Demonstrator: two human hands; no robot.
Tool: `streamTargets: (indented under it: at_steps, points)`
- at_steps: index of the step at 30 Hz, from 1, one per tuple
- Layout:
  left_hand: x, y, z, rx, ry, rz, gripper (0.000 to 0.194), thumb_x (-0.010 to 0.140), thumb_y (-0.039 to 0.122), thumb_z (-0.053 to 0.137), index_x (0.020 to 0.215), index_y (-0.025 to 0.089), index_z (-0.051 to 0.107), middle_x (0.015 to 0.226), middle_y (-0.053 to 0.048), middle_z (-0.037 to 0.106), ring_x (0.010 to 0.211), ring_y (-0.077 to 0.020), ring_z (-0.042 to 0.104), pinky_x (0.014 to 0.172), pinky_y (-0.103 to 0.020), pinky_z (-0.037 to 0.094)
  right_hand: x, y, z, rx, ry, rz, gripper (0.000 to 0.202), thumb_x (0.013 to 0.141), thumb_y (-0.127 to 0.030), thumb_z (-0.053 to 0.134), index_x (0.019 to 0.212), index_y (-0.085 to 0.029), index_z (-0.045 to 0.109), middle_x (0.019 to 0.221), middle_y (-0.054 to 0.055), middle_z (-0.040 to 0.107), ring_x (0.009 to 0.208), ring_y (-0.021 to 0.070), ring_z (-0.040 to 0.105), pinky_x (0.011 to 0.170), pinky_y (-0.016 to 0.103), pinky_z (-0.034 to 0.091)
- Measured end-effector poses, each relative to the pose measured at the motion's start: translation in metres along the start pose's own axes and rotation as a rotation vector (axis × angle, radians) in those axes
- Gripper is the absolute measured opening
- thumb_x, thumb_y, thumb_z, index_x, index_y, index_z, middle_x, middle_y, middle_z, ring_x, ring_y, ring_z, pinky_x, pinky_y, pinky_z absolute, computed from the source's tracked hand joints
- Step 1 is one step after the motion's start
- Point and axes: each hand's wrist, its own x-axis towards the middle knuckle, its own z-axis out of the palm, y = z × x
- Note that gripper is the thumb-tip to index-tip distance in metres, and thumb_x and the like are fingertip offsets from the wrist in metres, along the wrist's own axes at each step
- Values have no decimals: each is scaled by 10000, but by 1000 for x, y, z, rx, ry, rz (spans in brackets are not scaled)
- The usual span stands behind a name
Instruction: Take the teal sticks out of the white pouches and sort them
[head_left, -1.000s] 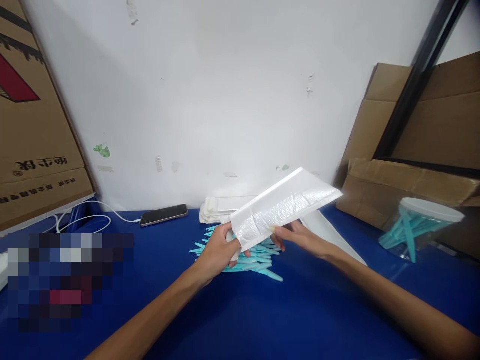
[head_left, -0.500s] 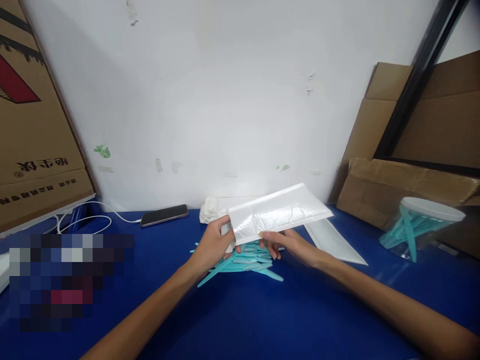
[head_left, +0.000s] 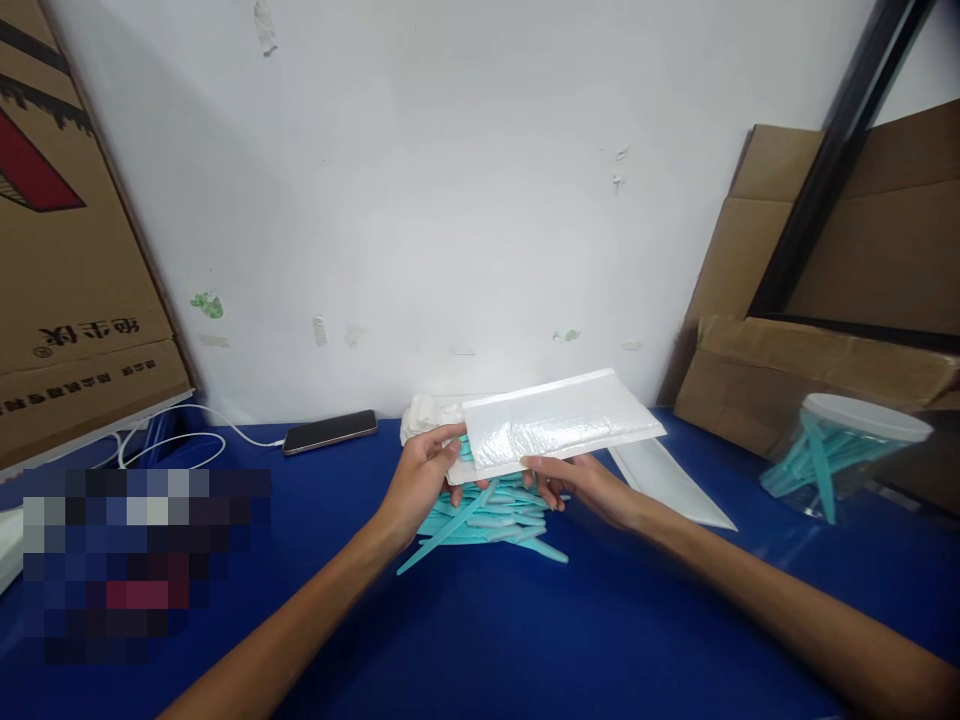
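Left hand [head_left: 429, 468] and right hand [head_left: 574, 483] reach forward, palms inward, thumbs and fingers pinching a white bubble mailer [head_left: 559, 420] between them, above teal sticks [head_left: 487, 517]; blue tabletop [head_left: 465, 630] lies open nearer than the fingertips.

I log one white mailer [head_left: 562, 420]: glossy, bubble-textured, raised over the table, its long axis running from 9 toward 2 o'clock. Turquoise shows at its 9 o'clock end. The slim turquoise sticks [head_left: 499, 520] lie crisscrossed in a loose pile below — one tip toward 7 o'clock, another toward 4.
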Motion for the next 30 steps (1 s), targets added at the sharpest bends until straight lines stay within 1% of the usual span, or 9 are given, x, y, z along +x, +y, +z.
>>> streamTargets:
  at_steps: [4,9,14,19,24,30]
  points:
    - [1,-1,-3,13,-10,-5,516,900,244,557,1385,74,513,710,-58,691,583,-172,644,398,-217,426,1,1,-1,5,15,0,381,891,-516,636,825,-146,701,569,-7,553,557,125,503,559,270,373]
    - [-1,0,-4,21,56,-21,506,803,212,599,1289,70,613,631,-5,626,464,-103,503,390,-211,423,2,2,-2,11,31,-11,372,884,-508,647,806,-148,694,561,-5,549,546,124,495,549,267,375]
    - [-2,4,-3,-6,61,-31,525,749,183,579,1255,58,642,583,6,601,449,-96,478,389,-204,420,1,0,-2,17,25,-8,364,891,-496,642,796,-148,696,572,0,551,556,128,497,556,270,380]
    - [0,1,-4,50,87,-6,534,728,186,581,1244,72,660,558,15,602,427,-93,477,392,-201,413,2,2,-3,27,19,-10,362,885,-497,650,804,-149,703,569,-2,553,548,126,499,544,267,376]
    - [1,1,-5,74,68,7,546,726,184,587,1254,64,652,544,27,587,423,-84,466,393,-192,401,2,3,-5,25,14,-14,367,895,-495,636,794,-146,693,578,-1,554,551,121,503,554,265,382]
    - [-4,10,-7,-12,-11,-17,570,718,191,652,1265,30,625,524,42,556,407,-67,445,397,-194,416,0,-2,-4,46,1,-37,343,892,-472,642,788,-148,683,640,7,557,565,119,489,551,263,388]
